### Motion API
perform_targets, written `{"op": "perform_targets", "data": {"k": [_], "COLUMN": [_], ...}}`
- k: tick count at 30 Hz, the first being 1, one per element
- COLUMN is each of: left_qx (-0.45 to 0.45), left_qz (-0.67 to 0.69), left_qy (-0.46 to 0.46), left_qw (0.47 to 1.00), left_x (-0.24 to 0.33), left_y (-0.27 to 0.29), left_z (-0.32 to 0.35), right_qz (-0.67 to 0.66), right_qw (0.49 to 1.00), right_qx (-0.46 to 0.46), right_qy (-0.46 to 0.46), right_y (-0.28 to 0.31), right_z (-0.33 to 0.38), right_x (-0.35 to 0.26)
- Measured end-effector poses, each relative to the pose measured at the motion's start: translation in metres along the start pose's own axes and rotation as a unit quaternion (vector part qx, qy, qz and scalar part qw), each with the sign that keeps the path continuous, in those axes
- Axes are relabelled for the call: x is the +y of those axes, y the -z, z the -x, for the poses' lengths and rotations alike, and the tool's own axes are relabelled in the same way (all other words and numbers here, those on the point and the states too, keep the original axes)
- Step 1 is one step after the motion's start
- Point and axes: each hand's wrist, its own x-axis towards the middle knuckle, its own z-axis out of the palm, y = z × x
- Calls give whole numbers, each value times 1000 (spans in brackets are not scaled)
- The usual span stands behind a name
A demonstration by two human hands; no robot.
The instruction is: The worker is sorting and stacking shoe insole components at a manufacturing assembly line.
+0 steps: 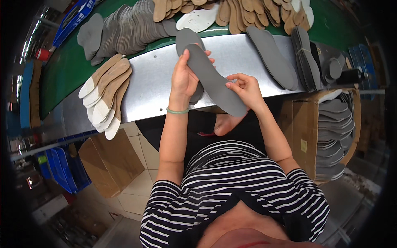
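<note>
Both hands grip one grey insole (215,80): my left hand (184,78) pinches its far end together with a second insole (187,40) behind, my right hand (245,89) holds its near-right part. Its long axis runs from far left to near right, above the metal desk (153,78). Tan-and-white insoles (106,97) lie left, another grey one (272,56) right; nothing blocks between.
</note>
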Motion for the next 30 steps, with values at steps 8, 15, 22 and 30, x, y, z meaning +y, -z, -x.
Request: {"op": "perform_targets", "data": {"k": [8,15,22,30], "left_qx": [36,36,80,-59], "left_qz": [-14,-9,-199,-825], "left_qy": [-31,-33,-148,-28], "left_qw": [999,999,965,562], "left_x": [0,0,19,-11], "left_y": [-9,-13,-35,-74], "left_z": [8,11,24,34], "right_qz": [-10,-19,35,282], "right_qw": [1000,999,999,944], "right_qx": [5,7,-5,-62], "right_qy": [-25,-30,-2,156], "right_y": [-4,-6,11,18], "right_z": [0,-2,-5,-11], "right_x": [4,9,-2,-59]}}
